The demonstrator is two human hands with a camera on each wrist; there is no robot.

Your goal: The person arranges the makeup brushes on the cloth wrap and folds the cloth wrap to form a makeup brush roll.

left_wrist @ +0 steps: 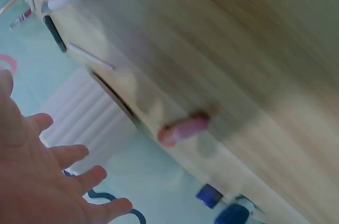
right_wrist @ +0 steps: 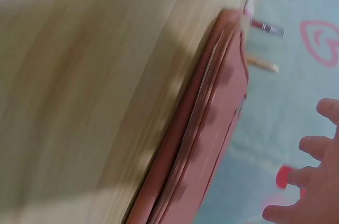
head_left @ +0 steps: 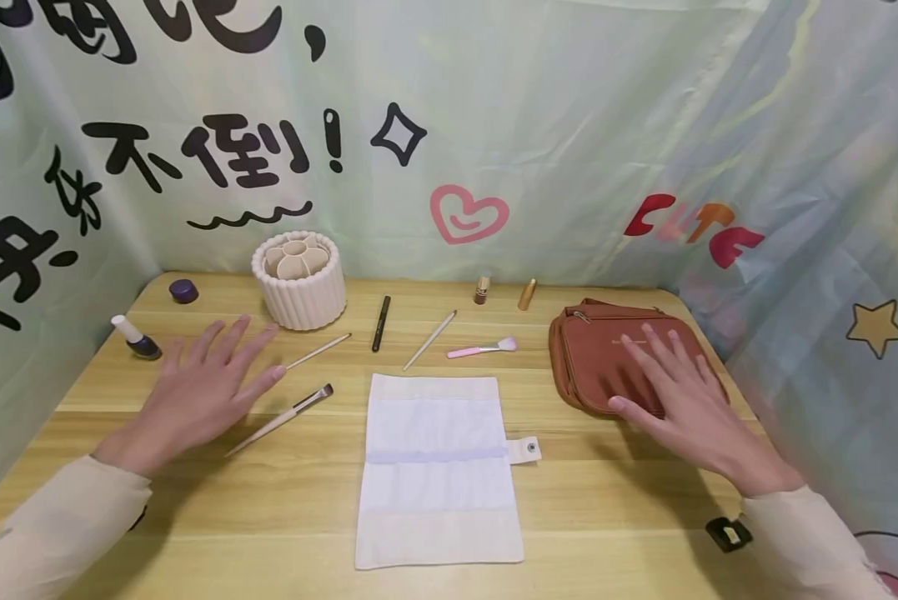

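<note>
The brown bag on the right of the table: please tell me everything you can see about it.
The brown bag is a flat pouch of what looks like leather, tan-brown, with rounded corners, a zipper along its far edge and layered sides. It lies flat near the right edge of the wooden table, right of the white cloth and apart from it. The right hand is spread over its top with straight fingers; whether it touches the bag cannot be told.

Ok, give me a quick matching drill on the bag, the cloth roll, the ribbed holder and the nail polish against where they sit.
Things:
1. bag
2. cloth roll
3. ribbed holder
4. nail polish

Places:
A. far left edge of the table
B. under the right hand
C. front centre, laid flat
D. back left, near the wall

Pairs: 1-B, 2-C, 3-D, 4-A
</note>
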